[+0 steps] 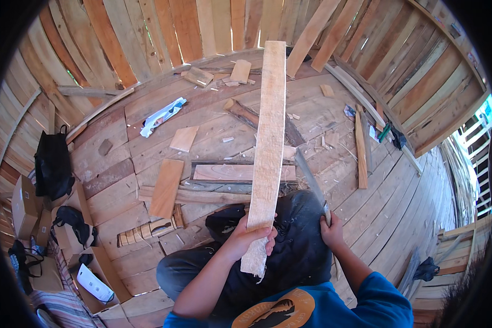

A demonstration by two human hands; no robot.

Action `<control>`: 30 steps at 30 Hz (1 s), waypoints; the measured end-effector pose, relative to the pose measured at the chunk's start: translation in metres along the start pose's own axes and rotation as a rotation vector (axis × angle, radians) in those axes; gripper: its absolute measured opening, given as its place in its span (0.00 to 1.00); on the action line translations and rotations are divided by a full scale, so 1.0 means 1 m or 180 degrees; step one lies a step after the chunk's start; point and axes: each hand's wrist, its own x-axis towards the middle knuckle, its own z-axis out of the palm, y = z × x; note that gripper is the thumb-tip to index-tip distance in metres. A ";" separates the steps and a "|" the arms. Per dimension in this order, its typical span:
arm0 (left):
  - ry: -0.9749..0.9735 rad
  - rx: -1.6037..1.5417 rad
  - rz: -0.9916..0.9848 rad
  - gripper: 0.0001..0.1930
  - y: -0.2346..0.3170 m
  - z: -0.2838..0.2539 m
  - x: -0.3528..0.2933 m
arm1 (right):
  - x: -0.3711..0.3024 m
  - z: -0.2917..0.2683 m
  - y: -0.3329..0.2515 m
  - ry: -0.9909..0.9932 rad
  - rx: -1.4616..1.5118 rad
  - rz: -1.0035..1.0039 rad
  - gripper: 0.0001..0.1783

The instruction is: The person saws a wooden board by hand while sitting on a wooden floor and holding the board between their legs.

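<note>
Here, the person sits on the wooden floor (115, 205) in a blue T-shirt (333, 306) and dark trousers (303, 240); the left hand (249, 240) is wrapped tight around a long pale plank (268, 142), close to its near end; that end is rough and ragged, and it sits over the lap; the rest of the plank points away from the person, toward the far wall (213, 27).

The right hand (332, 229) is curled around the handle of a machete (309, 175); its long grey blade points away from the person too, just to the right of the plank, and does not touch it.

Past the knees, a pinkish board (224, 173) lies flat, partly behind the plank; to its left, a smooth orange-brown board (167, 188) lies across a thin strip of wood (202, 196); nearer, there is a long tan thing with dark stripes (145, 232), and I cannot tell what it is; farther off lie a crumpled white and blue wrapper (163, 116) and little bits of wood; over at the left, a black bag (53, 164) stands near some open cardboard boxes (106, 262).
</note>
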 end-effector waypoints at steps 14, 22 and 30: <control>0.2192 0.4280 0.1931 0.30 0.008 -0.002 0.001 | 0.001 0.005 0.006 0.0116 -0.0090 -0.0073 0.10; 0.2910 0.4758 0.1784 0.29 0.016 -0.011 0.003 | 0.002 0.005 0.009 0.0101 -0.0119 -0.0124 0.10; 0.3174 0.4904 0.1948 0.29 0.021 -0.016 0.004 | 0.000 0.004 0.007 0.0163 0.0010 -0.0106 0.11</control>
